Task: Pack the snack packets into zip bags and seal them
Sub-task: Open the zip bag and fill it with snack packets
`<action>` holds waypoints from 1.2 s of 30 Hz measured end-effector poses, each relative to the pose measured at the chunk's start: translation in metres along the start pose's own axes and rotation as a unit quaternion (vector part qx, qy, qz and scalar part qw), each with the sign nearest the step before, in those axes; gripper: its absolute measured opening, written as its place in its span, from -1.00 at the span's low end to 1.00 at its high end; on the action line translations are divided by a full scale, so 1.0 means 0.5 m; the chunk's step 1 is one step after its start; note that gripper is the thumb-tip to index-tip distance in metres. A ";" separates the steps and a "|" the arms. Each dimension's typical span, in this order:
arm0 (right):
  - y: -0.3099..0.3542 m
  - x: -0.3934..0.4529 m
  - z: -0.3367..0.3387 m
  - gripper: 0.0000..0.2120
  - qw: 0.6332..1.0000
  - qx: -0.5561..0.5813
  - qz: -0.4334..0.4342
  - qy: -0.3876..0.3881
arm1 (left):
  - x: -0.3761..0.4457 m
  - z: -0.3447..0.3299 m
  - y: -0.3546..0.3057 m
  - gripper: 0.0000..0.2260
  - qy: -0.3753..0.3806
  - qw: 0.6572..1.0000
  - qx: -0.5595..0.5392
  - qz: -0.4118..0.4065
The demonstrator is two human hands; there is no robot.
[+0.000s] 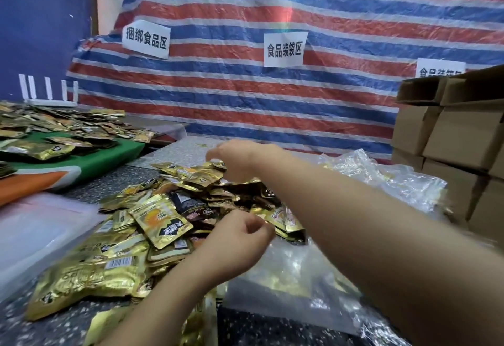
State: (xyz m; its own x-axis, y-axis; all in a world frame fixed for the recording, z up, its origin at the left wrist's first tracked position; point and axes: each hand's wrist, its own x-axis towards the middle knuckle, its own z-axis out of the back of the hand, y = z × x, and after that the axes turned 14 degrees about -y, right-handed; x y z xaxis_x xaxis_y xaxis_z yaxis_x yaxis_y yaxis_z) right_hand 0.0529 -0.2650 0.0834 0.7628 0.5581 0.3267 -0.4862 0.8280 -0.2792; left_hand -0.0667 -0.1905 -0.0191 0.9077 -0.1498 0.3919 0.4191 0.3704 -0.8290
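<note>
1. The snack packets [174,217] lie heaped, gold and black, on the speckled tabletop [103,184].
2. The right hand [234,161] reaches over the far edge of the heap, its grip curled down onto the top packets; whether it has one pinched I cannot tell.
3. The left hand [237,242] hovers at the near side, fingers loosely curled, holding nothing I can see.
4. A clear zip bag [294,272] lies flat just beside the pile, under the right forearm.
5. Cardboard boxes [452,132] are stacked at the right.

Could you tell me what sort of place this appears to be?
Probably a small food-packing workstation: a heap of gold snack packets on the table, stacked cardboard boxes at the right, and paper zone signs taped to a striped tarp.
</note>
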 end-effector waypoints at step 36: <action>0.064 -0.093 -0.143 -0.09 0.959 0.253 -0.129 0.025 | 0.002 -0.024 0.019 -0.63 0.034 0.996 0.085 0.005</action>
State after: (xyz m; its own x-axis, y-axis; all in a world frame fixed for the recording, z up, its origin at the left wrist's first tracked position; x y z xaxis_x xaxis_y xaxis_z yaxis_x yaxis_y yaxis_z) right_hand 0.0321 -0.2684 -0.0054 0.8985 0.3388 0.2790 -0.4139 0.8656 0.2818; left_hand -0.0616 -0.1982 -0.0313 0.9132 -0.2051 0.3522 0.4065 0.5202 -0.7511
